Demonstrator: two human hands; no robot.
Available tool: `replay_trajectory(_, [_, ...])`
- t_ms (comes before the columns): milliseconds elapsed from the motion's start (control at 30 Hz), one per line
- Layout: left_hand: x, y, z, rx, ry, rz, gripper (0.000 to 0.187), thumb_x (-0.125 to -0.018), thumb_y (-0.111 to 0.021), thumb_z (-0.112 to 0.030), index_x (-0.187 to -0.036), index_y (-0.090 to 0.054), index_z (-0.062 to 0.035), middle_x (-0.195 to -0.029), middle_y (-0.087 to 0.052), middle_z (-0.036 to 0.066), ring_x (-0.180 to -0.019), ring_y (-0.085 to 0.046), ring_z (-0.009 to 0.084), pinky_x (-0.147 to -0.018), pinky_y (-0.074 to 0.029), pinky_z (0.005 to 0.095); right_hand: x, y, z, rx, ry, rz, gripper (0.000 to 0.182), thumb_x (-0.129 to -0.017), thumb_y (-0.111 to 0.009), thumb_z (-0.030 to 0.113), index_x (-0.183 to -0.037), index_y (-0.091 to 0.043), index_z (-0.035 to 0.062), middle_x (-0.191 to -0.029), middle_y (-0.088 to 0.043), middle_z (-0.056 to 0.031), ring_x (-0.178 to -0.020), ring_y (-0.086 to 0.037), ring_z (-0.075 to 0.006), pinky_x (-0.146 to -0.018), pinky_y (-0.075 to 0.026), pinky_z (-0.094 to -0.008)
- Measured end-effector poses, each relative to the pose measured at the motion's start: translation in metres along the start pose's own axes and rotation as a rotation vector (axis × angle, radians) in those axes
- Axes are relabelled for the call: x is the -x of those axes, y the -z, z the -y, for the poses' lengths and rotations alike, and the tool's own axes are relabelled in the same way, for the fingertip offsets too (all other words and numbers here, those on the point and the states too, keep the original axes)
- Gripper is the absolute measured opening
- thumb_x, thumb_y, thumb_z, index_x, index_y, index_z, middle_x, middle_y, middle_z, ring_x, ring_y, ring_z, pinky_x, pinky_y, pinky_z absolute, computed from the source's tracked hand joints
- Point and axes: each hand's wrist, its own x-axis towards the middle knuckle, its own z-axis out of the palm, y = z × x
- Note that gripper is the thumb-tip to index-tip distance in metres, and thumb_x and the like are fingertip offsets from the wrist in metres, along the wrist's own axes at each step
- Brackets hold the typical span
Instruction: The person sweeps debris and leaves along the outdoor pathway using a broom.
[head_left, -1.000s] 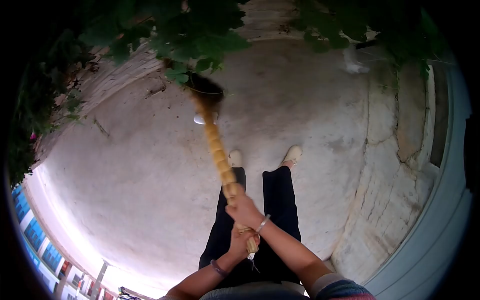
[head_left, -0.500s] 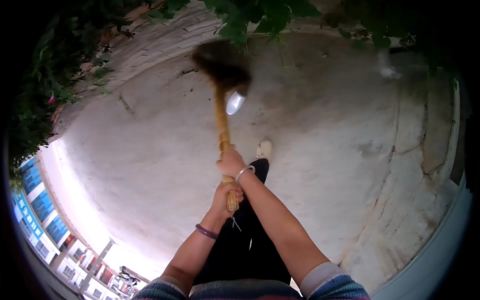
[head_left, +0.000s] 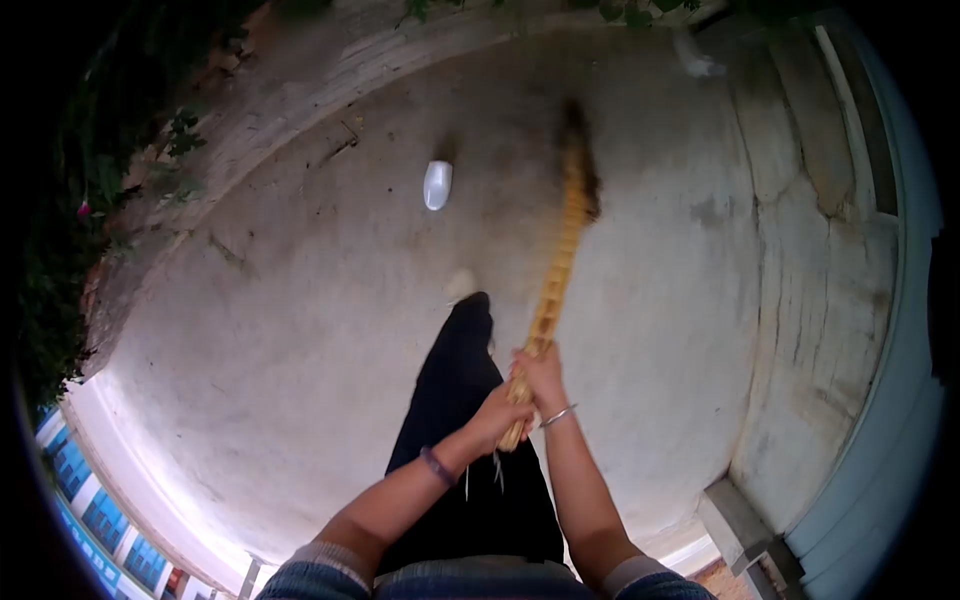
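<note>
1. Swinging across now: half a second ago the broom (head_left: 560,260) head was out to the front-left beside the white bottle (head_left: 437,185), and it is now sweeping over to the right of it, its dark bristles blurring against the concrete floor (head_left: 300,350).
2. Sweeping looks to be well under way rather than finishing: the pavement near the feet is looking fairly bare, while the bottle and a few twigs (head_left: 335,150) by the far kerb are still lying there, so that strip seems left to do.
3. Broom itself: a long, yellowish, banded bamboo-like handle is running from the hands up and away, ending in a dark brush head that is too smeared by motion to read in detail.
4. Right hand (head_left: 541,375) is wrapping closed around the handle higher up, a silver bangle showing at the wrist.
5. Left hand (head_left: 497,415) is gripping the handle's lower end just beneath, fingers curled shut, a dark band on that wrist.
6. Beyond: black trousers and a pale shoe (head_left: 460,284) are stepping forward, cracked slabs are lying right, greenery left.
</note>
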Motion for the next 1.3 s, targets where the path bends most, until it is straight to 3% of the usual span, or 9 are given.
replay_trajectory(133, [-0.022,0.022,-0.017,-0.013,0.144,0.047,0.008,-0.070,-0.052,-0.003,-0.076,-0.047,-0.0004,-0.058,-0.050,0.008,-0.046,-0.051,0.0153,-0.040,-0.041,0.0264,-0.018,-0.005,-0.003,-0.088,-0.106,-0.032,0.007,-0.073,-0.056,0.000,-0.068,-0.051,-0.0004,-0.053,-0.052,-0.0069,-0.044,-0.053,-0.0167,-0.040,-0.045,-0.0281])
replay_trajectory(233, [0.014,0.089,0.017,0.017,0.031,-0.036,0.010,-0.071,-0.051,-0.002,-0.080,-0.046,-0.0011,-0.060,-0.050,0.007,-0.047,-0.051,0.0151,-0.040,-0.042,0.0263,-0.013,-0.062,-0.066,0.071,-0.105,0.080,0.008,-0.071,-0.058,0.002,-0.070,-0.050,-0.0016,-0.053,-0.052,-0.0069,-0.046,-0.054,-0.0172,-0.041,-0.045,-0.0291])
replay_trajectory(300, [0.060,0.119,0.034,0.126,0.054,-0.249,0.015,-0.071,-0.049,-0.001,-0.085,-0.044,-0.0018,-0.063,-0.050,0.007,-0.047,-0.051,0.0151,-0.041,-0.044,0.0264,0.006,-0.113,-0.114,0.383,-0.084,0.139,0.030,-0.072,-0.058,0.006,-0.092,-0.040,-0.0091,-0.068,-0.058,-0.0137,-0.049,-0.057,-0.0192,-0.044,-0.047,-0.0304])
replay_trajectory(467, [0.147,0.184,0.028,0.252,-0.023,-0.351,0.022,-0.073,-0.050,0.002,-0.093,-0.042,-0.0049,-0.067,-0.052,0.006,-0.049,-0.052,0.0134,-0.044,-0.047,0.0256,0.089,-0.221,-0.104,0.328,-0.083,0.368,0.031,-0.068,-0.059,0.005,-0.092,-0.043,-0.0056,-0.070,-0.055,-0.0113,-0.051,-0.057,-0.0164,-0.046,-0.047,-0.0282])
replay_trajectory(633, [0.147,0.240,-0.005,0.142,-0.132,-0.073,0.023,-0.071,-0.049,0.000,-0.092,-0.041,-0.0030,-0.060,-0.051,0.007,-0.044,-0.052,0.0166,-0.039,-0.044,0.0271,0.078,-0.264,-0.100,0.351,0.127,0.129,0.030,-0.067,-0.058,0.003,-0.093,-0.045,-0.0047,-0.065,-0.053,-0.0089,-0.051,-0.055,-0.0157,-0.043,-0.045,-0.0285])
replay_trajectory(833, [0.098,0.325,-0.124,0.295,-0.164,-0.012,0.013,-0.074,-0.050,-0.006,-0.086,-0.047,-0.0049,-0.061,-0.051,0.007,-0.047,-0.051,0.0147,-0.041,-0.044,0.0259,-0.036,-0.369,-0.048,0.501,0.176,0.159,0.013,-0.069,-0.055,0.009,-0.063,-0.054,-0.0019,-0.058,-0.056,-0.0105,-0.049,-0.057,-0.0192,-0.043,-0.045,-0.0322])
replay_trajectory(933, [0.142,0.360,-0.104,0.497,-0.219,-0.198,0.013,-0.073,-0.048,-0.004,-0.087,-0.046,-0.0050,-0.064,-0.050,0.006,-0.048,-0.050,0.0146,-0.043,-0.044,0.0260,-0.005,-0.424,-0.097,0.871,0.292,0.309,0.014,-0.067,-0.058,0.012,-0.070,-0.056,-0.0010,-0.063,-0.059,-0.0103,-0.056,-0.059,-0.0205,-0.049,-0.047,-0.0333])
replay_trajectory(1033, [0.184,0.351,-0.065,0.492,-0.232,-0.351,0.019,-0.071,-0.044,0.000,-0.089,-0.045,-0.0052,-0.066,-0.049,0.006,-0.050,-0.051,0.0147,-0.045,-0.046,0.0266,0.045,-0.435,-0.132,0.569,0.095,0.707,0.025,-0.066,-0.063,0.008,-0.087,-0.052,0.0002,-0.063,-0.054,-0.0043,-0.051,-0.056,-0.0133,-0.046,-0.046,-0.0267])
replay_trajectory(1300, [0.210,0.297,-0.020,0.298,-0.228,-0.193,0.027,-0.072,-0.044,0.005,-0.098,-0.040,-0.0028,-0.069,-0.053,0.007,-0.052,-0.055,0.0162,-0.046,-0.048,0.0269,0.130,-0.362,-0.104,0.219,-0.061,0.336,0.044,-0.068,-0.059,-0.001,-0.108,-0.040,-0.0002,-0.065,-0.053,-0.0060,-0.052,-0.054,-0.0141,-0.045,-0.046,-0.0269])
